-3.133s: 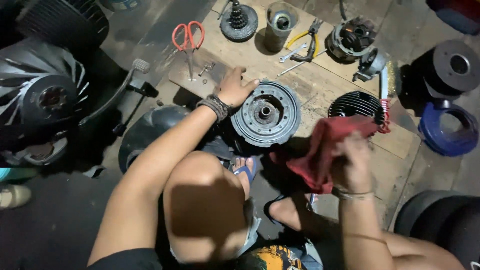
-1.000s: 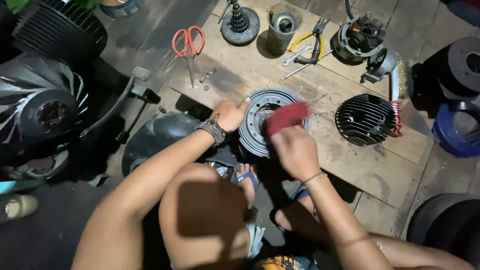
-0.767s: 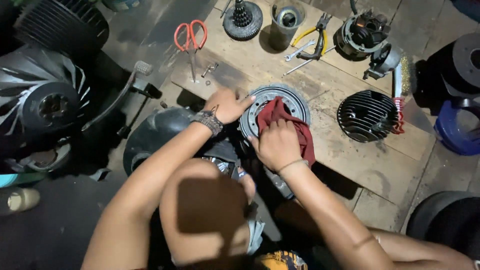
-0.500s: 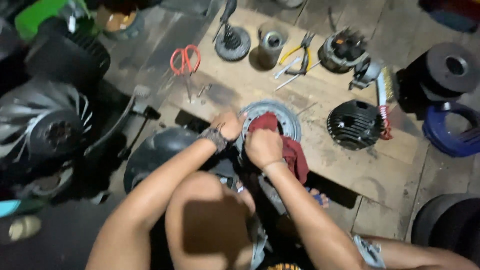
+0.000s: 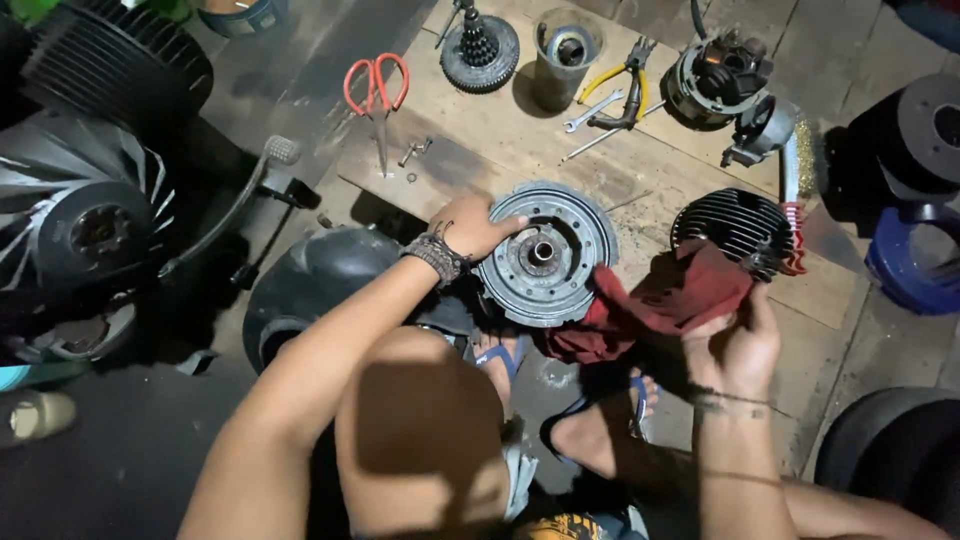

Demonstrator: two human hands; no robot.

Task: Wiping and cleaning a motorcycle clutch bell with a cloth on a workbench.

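Grey cast metal, ribbed at the rim: a round drum-shaped engine part lies flat on a wooden board set on the floor, at the board's near edge. The left hand rests on the drum's left rim, fingers curled over it, steadying rather than lifting. The right hand is closed in a grip on a dark red rag, whose free end trails against the drum's right side.

Hazards, as judged. The drum sits close to the board's near edge, just above the person's sandalled feet; a hard push toward the body could tip it off onto them. The loose rag may snag on the rim ribs or on the finned cylinder just beside it. Small bolts lie loose near the red-handled scissors and could be swept off the board's left edge.

Open room. Bare board extends behind the drum up to the gear cluster, metal cup and yellow-handled pliers. To the left, a dark rounded cover and a kick lever crowd the floor; to the right, the cylinder and a wire brush hem it in.
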